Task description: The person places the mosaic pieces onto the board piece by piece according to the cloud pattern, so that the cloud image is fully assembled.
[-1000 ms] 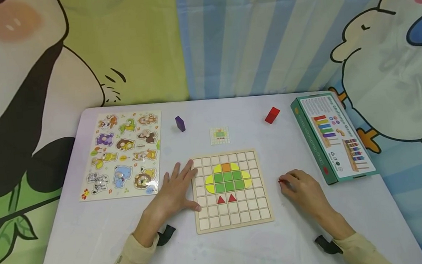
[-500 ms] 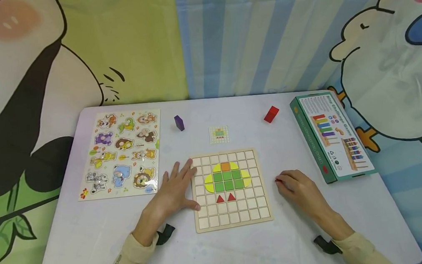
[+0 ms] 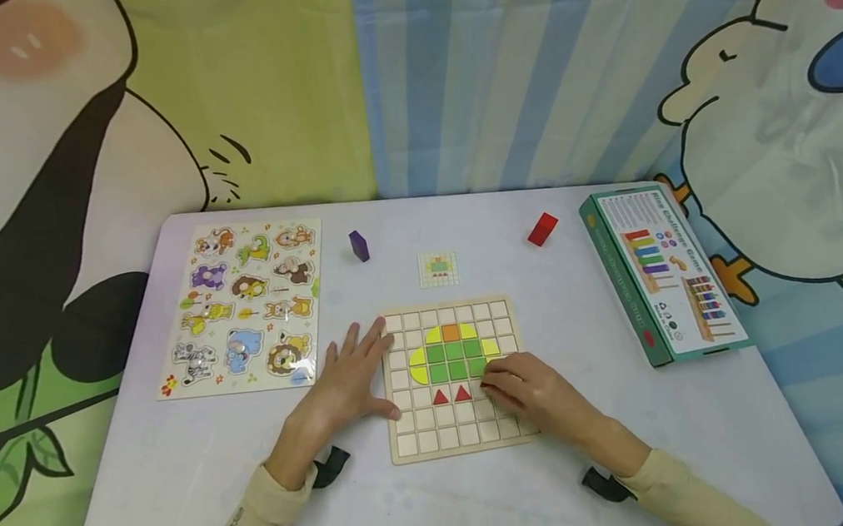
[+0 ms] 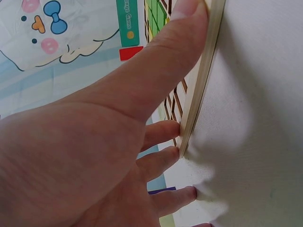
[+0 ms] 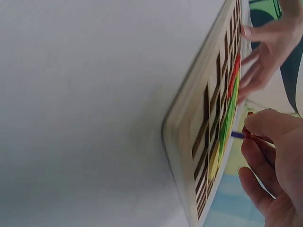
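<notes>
A small red piece (image 5: 248, 134) is pinched by the right hand (image 3: 531, 391) over the wooden grid board (image 3: 512, 435), right of its red triangles (image 3: 451, 395). The board's left edge is pressed by the flat, relaxed left hand (image 3: 345, 382); bare table (image 3: 583, 307) lies beyond its right edge.

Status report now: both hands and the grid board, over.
Left hand flat, pressing grid board edge. Right hand over board, pinching small red piece. Nothing blocking the empty cells.

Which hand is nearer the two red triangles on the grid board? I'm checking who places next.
Right. The right hand lies on the grid board just beside the red triangles. The left hand rests flat at the board's left edge, farther away.
</notes>
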The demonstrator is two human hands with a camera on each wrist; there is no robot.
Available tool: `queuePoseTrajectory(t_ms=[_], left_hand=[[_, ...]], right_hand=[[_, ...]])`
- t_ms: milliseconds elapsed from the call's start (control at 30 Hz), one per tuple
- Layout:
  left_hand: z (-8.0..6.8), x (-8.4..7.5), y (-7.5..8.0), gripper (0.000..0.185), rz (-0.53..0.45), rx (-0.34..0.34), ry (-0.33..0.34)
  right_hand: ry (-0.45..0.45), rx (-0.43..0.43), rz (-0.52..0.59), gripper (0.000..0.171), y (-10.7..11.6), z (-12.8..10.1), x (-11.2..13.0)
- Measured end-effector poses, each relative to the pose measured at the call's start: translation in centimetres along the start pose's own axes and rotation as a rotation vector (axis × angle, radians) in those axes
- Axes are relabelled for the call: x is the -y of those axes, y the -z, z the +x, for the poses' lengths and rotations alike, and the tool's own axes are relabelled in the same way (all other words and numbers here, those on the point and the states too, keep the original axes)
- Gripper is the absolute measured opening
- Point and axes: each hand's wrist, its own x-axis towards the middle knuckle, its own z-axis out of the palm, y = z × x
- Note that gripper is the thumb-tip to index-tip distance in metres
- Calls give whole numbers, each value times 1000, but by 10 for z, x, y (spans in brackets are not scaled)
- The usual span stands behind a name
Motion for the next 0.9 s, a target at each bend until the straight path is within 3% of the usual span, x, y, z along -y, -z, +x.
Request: queuePoseTrajectory(t_ms=[233, 500, 900], left_hand=[[1, 0, -1, 117, 2, -6, -2], [0, 0, 0, 116, -3, -14, -4], [1, 1, -2, 116, 0, -8, 1]], right_hand=[[-18, 101, 0, 23, -12, -1, 11], [-87, 129, -12, 21, -13, -1, 14], [-277, 155, 46, 14, -12, 2, 20]])
